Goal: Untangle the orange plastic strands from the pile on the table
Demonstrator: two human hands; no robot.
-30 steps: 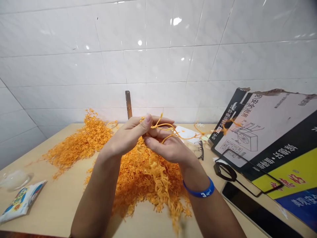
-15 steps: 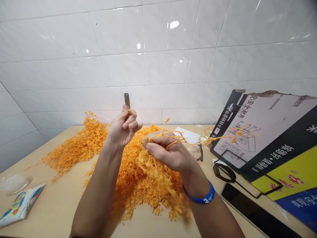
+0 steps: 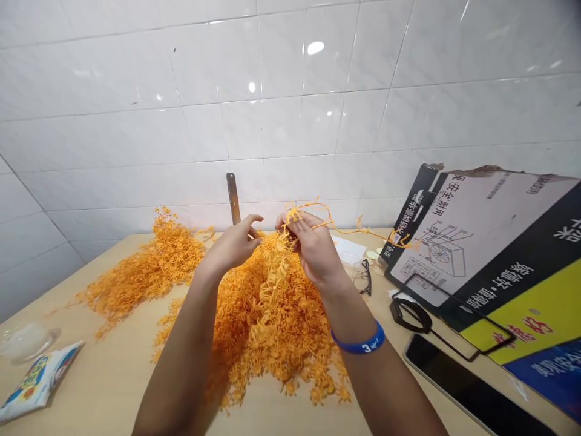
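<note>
head camera | faces forward, down | near table (image 3: pixel 109 387) | tiled wall (image 3: pixel 281 103) ahead

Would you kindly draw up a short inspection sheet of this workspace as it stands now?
Surface: light wooden table, strewn with orange material.
Job's things: tangled orange strands in a large heap, plus a smaller clump farther left.
Clutter: printed packet, clear plastic item, glasses, white paper, black smartphone, printed boards.
Hands: right hand pinches strands, wearing a blue wristband; left hand is open above the heap.
Cables: nothing seen.
Surroundings: white tiled wall, with an upright metal strip before it.
</note>
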